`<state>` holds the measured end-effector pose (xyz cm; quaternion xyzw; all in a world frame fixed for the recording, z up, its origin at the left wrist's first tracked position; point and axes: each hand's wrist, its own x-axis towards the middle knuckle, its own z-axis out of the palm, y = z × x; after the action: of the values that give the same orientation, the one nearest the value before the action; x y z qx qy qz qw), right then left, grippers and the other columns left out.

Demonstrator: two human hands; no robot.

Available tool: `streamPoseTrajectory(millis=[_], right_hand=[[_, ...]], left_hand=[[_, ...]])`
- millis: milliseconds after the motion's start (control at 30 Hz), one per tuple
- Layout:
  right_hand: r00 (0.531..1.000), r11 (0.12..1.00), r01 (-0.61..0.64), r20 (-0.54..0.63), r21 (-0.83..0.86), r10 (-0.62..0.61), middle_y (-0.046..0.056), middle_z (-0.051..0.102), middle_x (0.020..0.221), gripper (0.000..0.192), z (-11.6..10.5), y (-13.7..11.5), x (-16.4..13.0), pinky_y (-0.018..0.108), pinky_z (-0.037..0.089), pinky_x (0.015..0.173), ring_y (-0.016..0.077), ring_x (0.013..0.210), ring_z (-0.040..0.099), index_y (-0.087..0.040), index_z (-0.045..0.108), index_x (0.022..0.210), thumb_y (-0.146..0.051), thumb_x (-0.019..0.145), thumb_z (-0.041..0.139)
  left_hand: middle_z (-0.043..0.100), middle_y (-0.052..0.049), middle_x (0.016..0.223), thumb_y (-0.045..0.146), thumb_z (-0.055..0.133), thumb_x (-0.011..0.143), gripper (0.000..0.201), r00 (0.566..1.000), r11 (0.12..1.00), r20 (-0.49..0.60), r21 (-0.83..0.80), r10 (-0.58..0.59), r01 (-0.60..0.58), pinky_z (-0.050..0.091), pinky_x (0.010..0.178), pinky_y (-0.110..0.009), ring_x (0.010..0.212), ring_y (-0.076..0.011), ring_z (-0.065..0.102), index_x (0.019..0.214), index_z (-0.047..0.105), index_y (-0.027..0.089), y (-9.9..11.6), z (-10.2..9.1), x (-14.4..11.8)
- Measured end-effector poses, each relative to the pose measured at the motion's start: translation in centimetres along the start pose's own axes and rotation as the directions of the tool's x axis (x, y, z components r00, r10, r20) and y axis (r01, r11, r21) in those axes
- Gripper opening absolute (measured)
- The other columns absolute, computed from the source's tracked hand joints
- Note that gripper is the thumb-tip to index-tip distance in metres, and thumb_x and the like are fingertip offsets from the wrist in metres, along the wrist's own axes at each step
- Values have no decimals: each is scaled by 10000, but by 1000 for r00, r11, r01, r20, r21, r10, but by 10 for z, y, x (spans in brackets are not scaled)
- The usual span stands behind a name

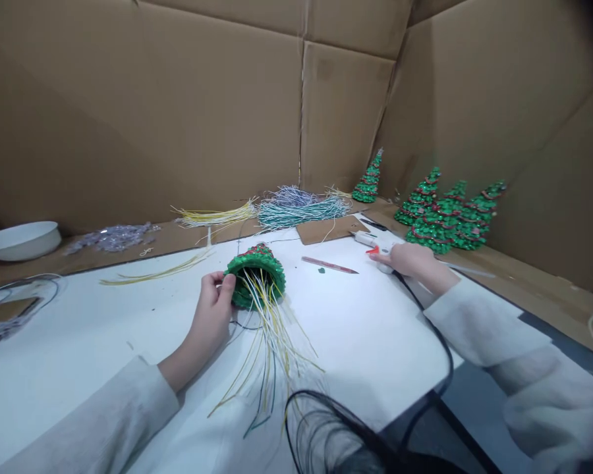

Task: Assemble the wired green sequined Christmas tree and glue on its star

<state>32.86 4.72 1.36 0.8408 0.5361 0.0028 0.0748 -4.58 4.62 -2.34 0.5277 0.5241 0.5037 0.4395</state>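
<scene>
My left hand [216, 304] pinches the rim of a small green Christmas tree [233, 264] with red trim. The tree lies tipped so that its hollow base faces me. Yellow, white and a few dark green wires [271, 329] spill from the opening onto the white table. On the right, my right hand [415, 262] is closed around a white hot glue gun [368, 238], with a finger by its orange trigger. The glue gun's nozzle points left, by a piece of cardboard [326, 236]. Between the hands lies a pencil-like stick [330, 265] beside a small green scrap [321, 270].
Several finished-looking trees [437, 214] stand at the back right. Bundles of teal wires [301, 212] and yellow wires [217, 215] lie along the back. Shiny clear pieces [116, 237] and a white bowl [22, 240] sit at the left. A black cord [445, 349] runs down the right side.
</scene>
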Motion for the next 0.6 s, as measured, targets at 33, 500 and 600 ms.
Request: streamPoseTrajectory(millis=[33, 500, 600], right_hand=[[1000, 1000, -18, 22, 22, 17, 233, 669, 863, 622, 3, 0, 4, 363, 440, 674, 316, 864, 634, -74, 687, 814, -643, 804, 435], [987, 697, -102, -17, 710, 162, 61, 563, 477, 344, 3, 17, -8, 286, 375, 512, 160, 471, 512, -153, 560, 610, -454, 767, 505], [990, 553, 0, -76, 833, 115, 40, 553, 499, 273, -5, 3, -20, 281, 385, 527, 131, 473, 489, -178, 490, 596, -379, 779, 506]], left_hand=[[461, 60, 604, 585, 565, 740, 426, 1000, 1000, -3, -19, -4, 4, 371, 388, -234, 428, -104, 436, 870, 406, 211, 0, 0, 0], [501, 49, 557, 639, 687, 567, 552, 993, 924, -49, -373, -109, 83, 393, 373, -218, 456, -109, 497, 769, 472, 173, 7, 2, 5], [517, 42, 564, 609, 713, 561, 540, 992, 917, -46, -387, -118, 91, 411, 389, -224, 458, -110, 505, 760, 483, 163, 8, 2, 4]])
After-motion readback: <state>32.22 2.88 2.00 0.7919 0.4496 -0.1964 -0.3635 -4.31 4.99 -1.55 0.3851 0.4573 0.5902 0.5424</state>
